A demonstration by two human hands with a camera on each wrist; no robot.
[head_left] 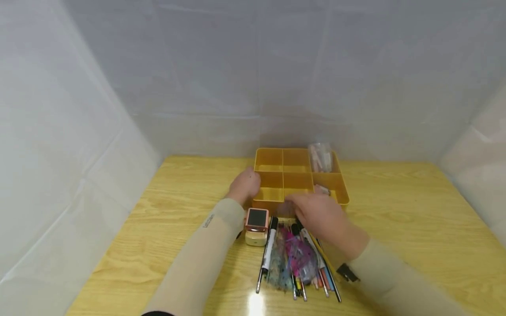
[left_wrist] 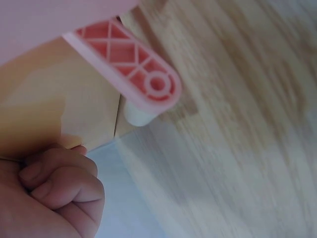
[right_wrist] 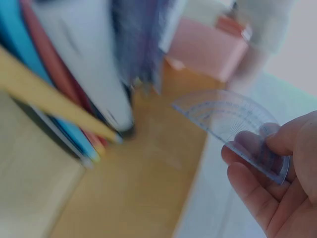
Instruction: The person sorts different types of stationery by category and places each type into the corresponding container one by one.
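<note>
My right hand (head_left: 318,213) hovers at the front edge of the yellow compartment tray (head_left: 343,193), above the far end of a pile of pens and markers (head_left: 297,259). In the right wrist view this hand (right_wrist: 277,198) pinches a clear plastic protractor (right_wrist: 223,116) between thumb and fingers. My left hand (head_left: 246,185) lies against the tray's left wall. In the left wrist view its fingers (left_wrist: 59,183) are curled into a fist with nothing visible in them.
A pink and cream device (head_left: 257,226) stands just left of the pens, and its pink latticed part (left_wrist: 133,64) fills the left wrist view. A clear packet (head_left: 321,157) sits in the tray's far right compartment. White walls enclose the wooden table (head_left: 415,228).
</note>
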